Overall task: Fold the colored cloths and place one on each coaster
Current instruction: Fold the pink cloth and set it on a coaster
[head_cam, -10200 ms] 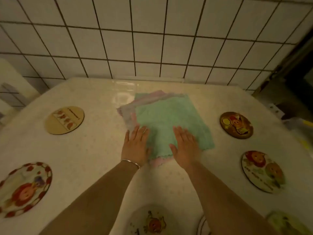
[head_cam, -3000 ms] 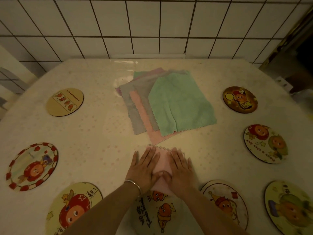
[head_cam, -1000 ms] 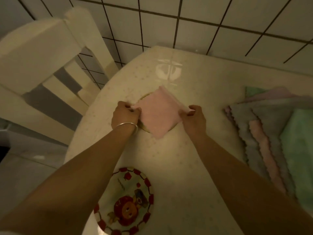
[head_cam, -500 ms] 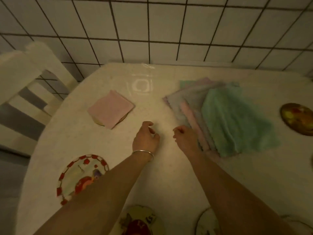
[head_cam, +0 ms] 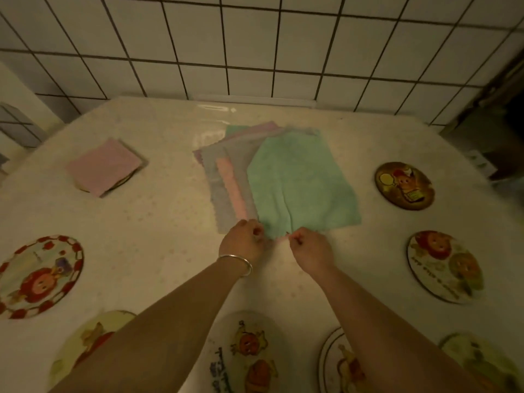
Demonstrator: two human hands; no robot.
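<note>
Both hands at the near edge of the cloth stack point(head_cam: 272, 177), left hand point(head_cam: 243, 241) and right hand point(head_cam: 310, 248) each pinching the pink cloth point(head_cam: 279, 239) under the green cloth point(head_cam: 300, 182), folded cloth point(head_cam: 105, 165) resting on the far-left coaster point(head_cam: 126, 181)

Two bare forearms, no sleeves, thin silver bangle point(head_cam: 236, 262) round the left wrist
</note>
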